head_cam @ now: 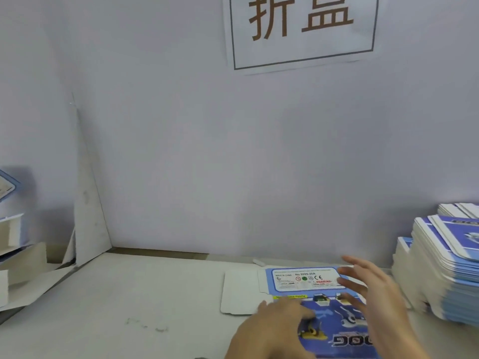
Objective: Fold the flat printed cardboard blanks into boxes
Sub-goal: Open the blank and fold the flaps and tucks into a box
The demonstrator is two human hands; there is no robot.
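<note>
Right now one blank lies flat, printed side up, on the counter in front of me, its white flaps reaching left. Both my hands are over it: my left hand rests on its near part with fingers bent loosely, not gripping, and my right hand hovers above its right side, fingers spread and straight, holding nothing. At the right edge stand two stacks of blanks side by side, touching. Off to the left sit some folded boxes; I cannot count them. One sign hangs on the wall.
</note>
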